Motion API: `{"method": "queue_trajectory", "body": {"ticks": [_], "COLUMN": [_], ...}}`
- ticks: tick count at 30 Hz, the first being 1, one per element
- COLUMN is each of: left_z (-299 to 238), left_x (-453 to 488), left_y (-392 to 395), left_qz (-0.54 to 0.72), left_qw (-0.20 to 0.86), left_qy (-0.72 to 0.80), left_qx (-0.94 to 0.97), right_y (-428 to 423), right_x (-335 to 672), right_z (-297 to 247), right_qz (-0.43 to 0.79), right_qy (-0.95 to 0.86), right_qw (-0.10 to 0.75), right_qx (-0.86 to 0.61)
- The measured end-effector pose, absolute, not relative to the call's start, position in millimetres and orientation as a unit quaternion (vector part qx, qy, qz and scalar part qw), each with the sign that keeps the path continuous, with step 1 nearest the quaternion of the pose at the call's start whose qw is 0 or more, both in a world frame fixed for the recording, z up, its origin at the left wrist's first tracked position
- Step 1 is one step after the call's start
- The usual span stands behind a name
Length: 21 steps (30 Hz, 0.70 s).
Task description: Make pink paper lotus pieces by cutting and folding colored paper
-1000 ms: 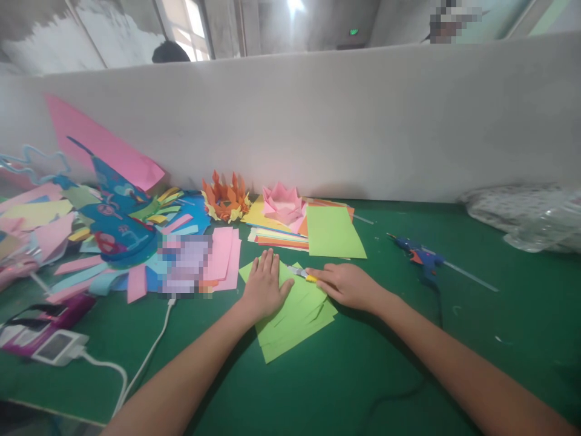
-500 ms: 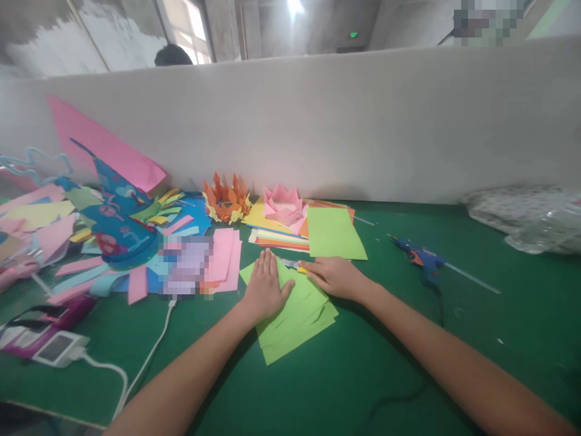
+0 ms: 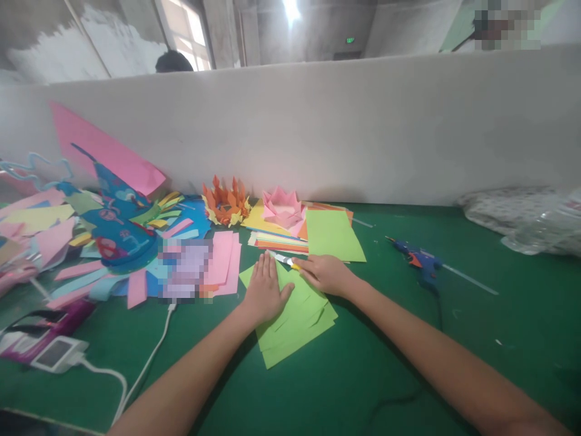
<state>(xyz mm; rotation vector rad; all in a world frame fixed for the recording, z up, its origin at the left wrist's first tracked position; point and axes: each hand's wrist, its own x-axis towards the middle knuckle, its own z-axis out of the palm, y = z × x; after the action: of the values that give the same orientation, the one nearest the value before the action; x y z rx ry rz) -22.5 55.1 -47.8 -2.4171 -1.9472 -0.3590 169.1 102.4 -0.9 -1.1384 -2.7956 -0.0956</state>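
Observation:
My left hand [image 3: 265, 289] lies flat, fingers stretched out, on a pile of light green paper sheets [image 3: 299, 324] on the green table [image 3: 363, 375]. My right hand [image 3: 325, 274] is closed round a small utility knife [image 3: 285, 260] with a yellow grip. The blade points up and left, at the far edge of the green sheets, just beyond my left fingertips. The paper shows cut lines between the two hands.
A stack of coloured paper with a green sheet on top [image 3: 333, 235] lies behind. Orange [image 3: 226, 203] and pink [image 3: 282, 206] paper flowers stand by the white partition [image 3: 363, 121]. A blue glue gun [image 3: 420, 259] lies right; paper scraps [image 3: 113, 242] and a white charger [image 3: 57, 352] left.
My right hand has slid the knife away from me and to the left along the green paper, up to its far edge. The left hand has stayed pressed on the sheets.

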Motion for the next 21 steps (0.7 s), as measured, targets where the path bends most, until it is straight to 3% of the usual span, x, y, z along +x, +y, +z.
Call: {"method": "queue_trajectory", "body": {"ticks": [6, 14, 21], "left_z": [-41.0, -31.5, -19.4], "left_x": [-20.5, -20.7, -22.9], "left_y": [52.0, 49.3, 49.2], "left_qz": [-0.108, -0.123, -0.145], "left_qw": [0.009, 0.005, 0.008], "left_qy": [-0.645, -0.648, -0.646], "left_qx": [-0.756, -0.752, -0.75], "right_y": [99.1, 109.6, 134.7], "right_x": [185.8, 218.9, 223.0], "right_z": [5.2, 16.9, 17.7], "right_qz": [-0.052, -0.105, -0.111], "right_qy": [-0.906, -0.786, -0.754], "right_qw": [0.077, 0.124, 0.131], "right_qx": [-0.413, -0.596, -0.634]}}
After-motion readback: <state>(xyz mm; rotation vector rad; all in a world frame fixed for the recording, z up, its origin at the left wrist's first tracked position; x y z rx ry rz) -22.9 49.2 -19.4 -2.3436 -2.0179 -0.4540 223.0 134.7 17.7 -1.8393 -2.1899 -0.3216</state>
